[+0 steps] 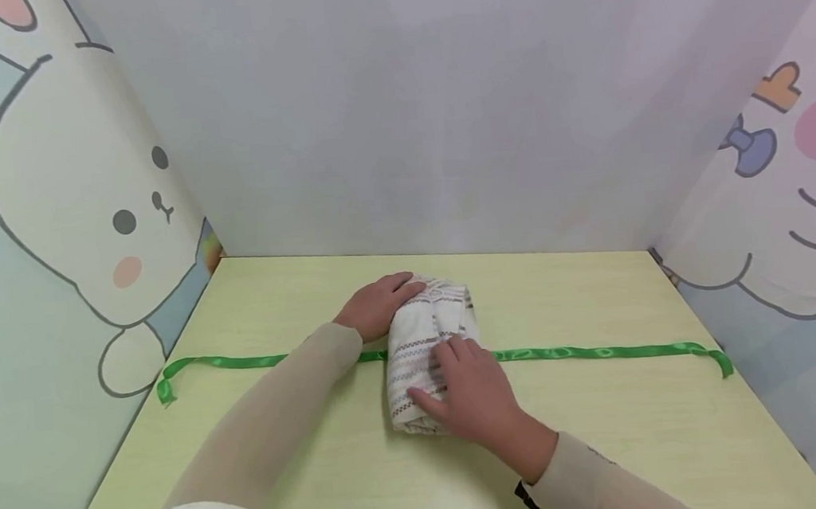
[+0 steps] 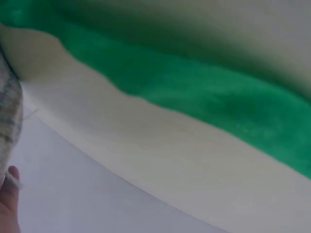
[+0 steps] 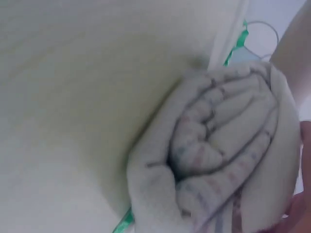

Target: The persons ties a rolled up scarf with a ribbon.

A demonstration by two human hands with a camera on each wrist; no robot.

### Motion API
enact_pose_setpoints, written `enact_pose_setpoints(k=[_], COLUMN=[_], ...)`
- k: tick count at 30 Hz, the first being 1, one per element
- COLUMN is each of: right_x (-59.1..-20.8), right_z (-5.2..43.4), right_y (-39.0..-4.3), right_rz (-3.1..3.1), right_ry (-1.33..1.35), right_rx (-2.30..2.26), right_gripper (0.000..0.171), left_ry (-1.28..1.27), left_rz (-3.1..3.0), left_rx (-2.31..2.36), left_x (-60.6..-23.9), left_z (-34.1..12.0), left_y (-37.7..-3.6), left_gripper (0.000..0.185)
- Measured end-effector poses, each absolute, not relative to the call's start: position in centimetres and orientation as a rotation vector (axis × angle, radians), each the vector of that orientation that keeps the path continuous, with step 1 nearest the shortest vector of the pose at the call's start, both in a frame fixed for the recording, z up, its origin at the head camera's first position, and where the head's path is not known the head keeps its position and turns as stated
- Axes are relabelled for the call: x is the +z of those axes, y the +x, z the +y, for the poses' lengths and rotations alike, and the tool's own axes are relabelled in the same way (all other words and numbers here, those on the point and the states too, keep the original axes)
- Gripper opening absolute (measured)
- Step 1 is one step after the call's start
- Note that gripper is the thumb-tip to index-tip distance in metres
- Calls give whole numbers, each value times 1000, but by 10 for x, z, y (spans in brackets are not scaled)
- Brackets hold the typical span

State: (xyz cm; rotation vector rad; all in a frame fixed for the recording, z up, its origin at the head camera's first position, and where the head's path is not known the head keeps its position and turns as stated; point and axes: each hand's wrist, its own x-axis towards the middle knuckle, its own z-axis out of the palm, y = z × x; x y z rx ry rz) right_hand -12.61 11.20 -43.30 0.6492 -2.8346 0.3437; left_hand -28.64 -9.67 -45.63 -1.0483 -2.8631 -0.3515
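Note:
A rolled cloth towel [image 1: 417, 366], white with brown and grey patterned stripes, lies lengthwise across a green ribbon [image 1: 588, 353] in the head view. At the towel's far left end rests my left hand [image 1: 376, 303], its fingers laid over the edge. My right hand [image 1: 474, 389] lies on top of the near right part, thumb and fingers spread across the fabric. The right wrist view shows the spiral layers of the towel's rolled end [image 3: 218, 141]. In the left wrist view, the ribbon [image 2: 194, 92] passes close by, and a finger [image 2: 10, 194] shows beside the towel.
The ribbon's left end [image 1: 165, 389] and right end [image 1: 726, 363] reach out near the sides of the pale wooden table [image 1: 562, 298]. A rabbit-printed panel [image 1: 72, 193] stands at the left, a pig-printed one [image 1: 806, 199] at the right, and a plain pale panel [image 1: 425, 109] behind.

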Motion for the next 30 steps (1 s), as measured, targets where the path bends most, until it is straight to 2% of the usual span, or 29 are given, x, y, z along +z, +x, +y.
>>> enact_pose_setpoints(k=[7,17,20,24,30], right_x=[-428,-432,-437,-441,-443], right_z=[130,142,147,155,161], right_y=[-135,-136,-140,-147,-152], right_rz=[-3094,-3230,-3210,-3164,-3105], right_ry=[268,119,86,65,25], right_rx=[435,845,1037,1322,1557], right_gripper=[89,112,115,109,97], left_ry=[-902,-605,-466,-280,-220], left_rz=[-2922,-2945,-3014,-3066,-3041], left_rx=[-460,-723,-892,-1208,-1561], left_x=[-458,-458,-456,-452,-449], left_z=[-96,-94,-92,-88,-79], left_y=[-268,-226,-211,-191,-172], left_gripper=[59,66,63,64,81])
